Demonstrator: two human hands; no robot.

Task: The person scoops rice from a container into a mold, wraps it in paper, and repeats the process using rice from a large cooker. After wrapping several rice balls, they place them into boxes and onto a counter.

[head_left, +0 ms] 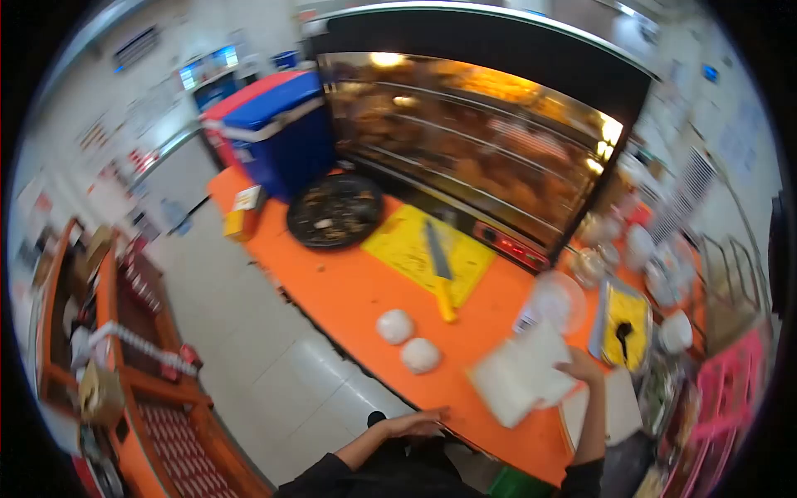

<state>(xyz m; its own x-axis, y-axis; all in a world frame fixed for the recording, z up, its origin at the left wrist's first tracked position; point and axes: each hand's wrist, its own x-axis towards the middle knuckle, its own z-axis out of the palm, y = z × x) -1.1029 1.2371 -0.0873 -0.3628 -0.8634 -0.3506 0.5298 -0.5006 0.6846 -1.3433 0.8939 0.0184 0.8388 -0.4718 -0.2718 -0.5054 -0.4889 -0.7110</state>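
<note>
My right hand (pixel 584 368) grips a white, slightly blurred sheet of paper (pixel 521 375) by its right edge, above the orange counter (pixel 349 290). Down at the counter's front edge is my left hand (pixel 415 423), its fingers stretched out and nothing in them. Two round white bundles (pixel 394 327) lie side by side left of the paper. Behind them, a knife (pixel 438 257) with a yellow handle rests on a yellow cutting board (pixel 403 241). Below my right wrist, a pale flat board or pad (pixel 623 407) lies at the counter's right end.
A lit glass display cabinet (pixel 465 141) stands along the back, beside a blue cooler box (pixel 282 133). A black round tray (pixel 334 212) sits before them. On the right are clear lids (pixel 554 300), a tray of yellow food (pixel 627 319) with a black spoon, and a pink basket (pixel 726 386).
</note>
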